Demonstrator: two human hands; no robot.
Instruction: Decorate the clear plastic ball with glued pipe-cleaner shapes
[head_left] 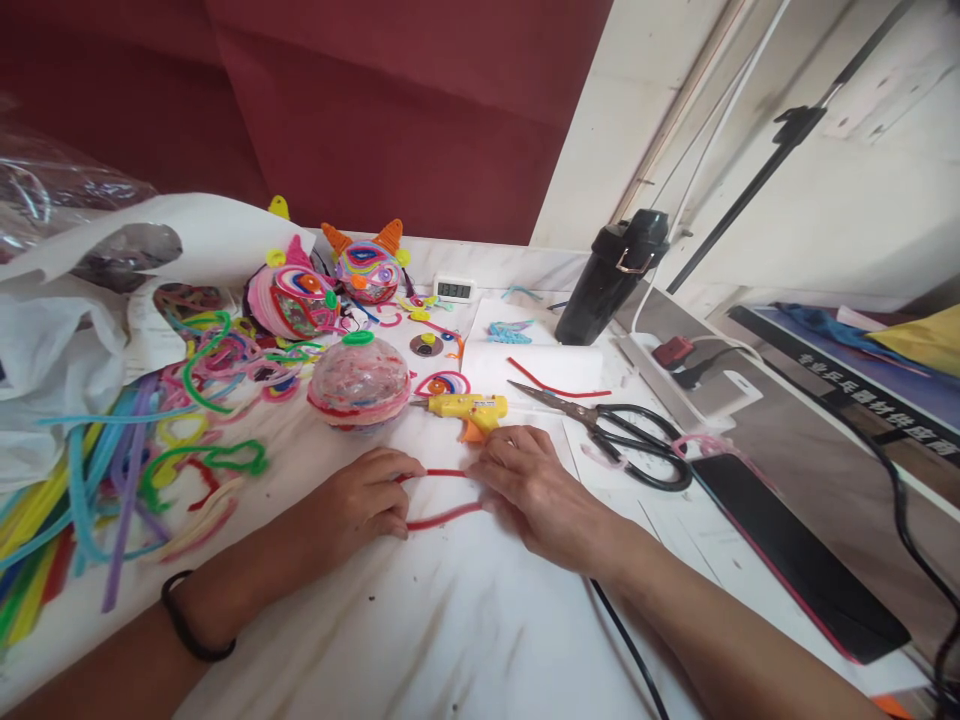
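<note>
Both left hand [364,497] and right hand [536,492] clamp red pipe cleaner [444,517], seemingly controlling bend; glue gun [469,407] lies beyond, toward surface's [337,625] far edge, likely for easy reach.

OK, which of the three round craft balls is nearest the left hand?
The ball topped with a green disc; the pink-eared ball and the orange-eared ball both stand farther back.

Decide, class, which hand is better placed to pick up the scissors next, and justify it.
Probably the right hand: the scissors lie nearer it, handles towards its side. The left hand would have to reach past it. Both hold red fuzzy wire, so the right would first let go.
</note>
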